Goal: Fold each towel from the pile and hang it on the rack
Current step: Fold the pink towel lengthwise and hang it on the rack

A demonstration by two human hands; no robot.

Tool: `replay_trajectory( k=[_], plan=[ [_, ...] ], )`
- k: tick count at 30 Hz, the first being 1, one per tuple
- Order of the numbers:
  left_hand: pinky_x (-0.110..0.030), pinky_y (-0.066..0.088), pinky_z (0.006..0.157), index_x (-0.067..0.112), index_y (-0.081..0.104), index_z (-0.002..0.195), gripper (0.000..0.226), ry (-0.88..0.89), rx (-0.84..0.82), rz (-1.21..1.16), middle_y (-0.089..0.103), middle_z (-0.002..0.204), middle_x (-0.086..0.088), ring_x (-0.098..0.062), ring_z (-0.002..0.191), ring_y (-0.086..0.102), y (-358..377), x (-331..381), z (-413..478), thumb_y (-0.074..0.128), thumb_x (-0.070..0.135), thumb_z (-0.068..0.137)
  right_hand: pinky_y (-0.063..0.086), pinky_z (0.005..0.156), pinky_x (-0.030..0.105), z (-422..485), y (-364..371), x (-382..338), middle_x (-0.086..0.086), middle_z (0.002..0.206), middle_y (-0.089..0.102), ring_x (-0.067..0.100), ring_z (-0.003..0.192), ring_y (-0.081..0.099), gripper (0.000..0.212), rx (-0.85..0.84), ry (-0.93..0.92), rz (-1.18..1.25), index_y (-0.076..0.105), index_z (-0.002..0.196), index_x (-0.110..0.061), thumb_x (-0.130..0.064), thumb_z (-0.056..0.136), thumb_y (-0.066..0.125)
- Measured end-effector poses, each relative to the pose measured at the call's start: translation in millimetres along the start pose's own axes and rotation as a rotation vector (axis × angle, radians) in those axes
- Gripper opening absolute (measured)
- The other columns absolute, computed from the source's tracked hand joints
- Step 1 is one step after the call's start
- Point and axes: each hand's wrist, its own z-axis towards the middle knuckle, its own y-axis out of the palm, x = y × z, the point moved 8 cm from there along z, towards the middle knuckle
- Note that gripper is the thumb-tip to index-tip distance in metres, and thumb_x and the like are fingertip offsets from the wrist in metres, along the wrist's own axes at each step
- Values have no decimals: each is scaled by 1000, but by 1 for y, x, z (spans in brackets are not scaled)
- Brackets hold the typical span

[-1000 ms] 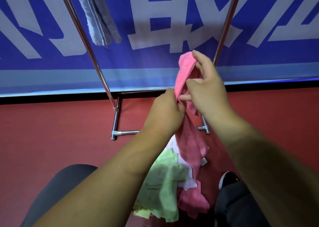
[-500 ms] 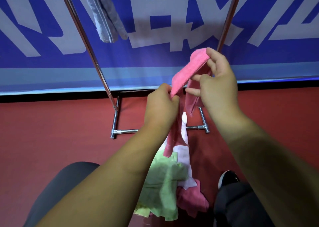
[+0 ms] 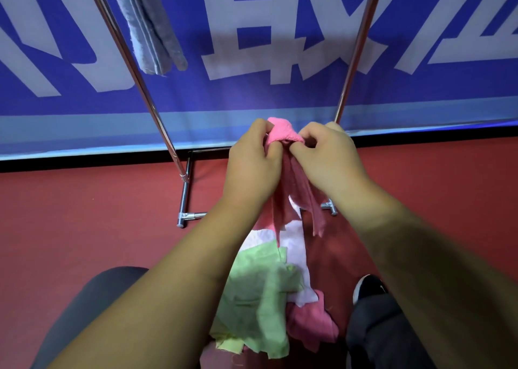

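Both hands pinch one pink towel [image 3: 283, 134].
It is gripped by the left hand [image 3: 252, 169] and right hand [image 3: 330, 161]; the pile [image 3: 260, 295] lies below them.

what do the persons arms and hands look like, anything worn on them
Nothing worn shows. The left hand and right hand have no gloves, and no ring, watch or bracelet shows on the sides in view. The left forearm and right forearm are uncovered down to the frame's edge, so no sleeve is in view.
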Motion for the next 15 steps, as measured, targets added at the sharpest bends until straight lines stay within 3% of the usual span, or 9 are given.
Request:
replay_trajectory(
  k=[3, 5, 10, 13, 15],
  plan=[
    [-17, 42, 65, 24, 65, 107, 7, -12, 4, 0, 69, 84, 9, -11, 76, 59, -4, -2, 3, 61, 23, 102, 42, 68, 37, -1, 0, -6, 1, 77, 65, 23, 74, 57, 15, 12, -23, 74, 64, 84, -18, -30, 92, 70],
    [-14, 41, 64, 23, 65, 107, 8, 4, -3, 31, 68, 84, 11, -10, 76, 58, -5, -2, 5, 64, 21, 99, 40, 63, 34, -2, -2, -8, 2, 70, 63, 21, 67, 51, 14, 21, -14, 127, 63, 84, -15, -25, 91, 69],
    [-32, 46, 69, 19, 68, 106, 11, 6, 27, 77, 73, 87, 4, -19, 78, 62, -12, -3, 6, 64, 17, 96, 41, 62, 33, -2, -2, -14, 3, 72, 65, 21, 67, 53, 13, 10, -56, 124, 61, 84, -15, -22, 91, 70],
    [-30, 45, 68, 19, 70, 103, 8, 9, 31, 66, 73, 84, 3, -16, 75, 60, -13, -2, 6, 65, 18, 96, 40, 59, 24, -3, 2, -15, -1, 78, 68, 16, 68, 56, 10, -10, -68, 128, 62, 88, -20, -21, 89, 72],
    [-27, 44, 65, 19, 70, 101, 6, 9, 30, 62, 73, 82, 3, -15, 76, 59, -12, -1, 5, 66, 19, 96, 45, 64, 24, -4, 4, -17, -5, 81, 69, 13, 71, 61, 13, -28, -85, 150, 62, 92, -22, -22, 88, 74]
  ],
)
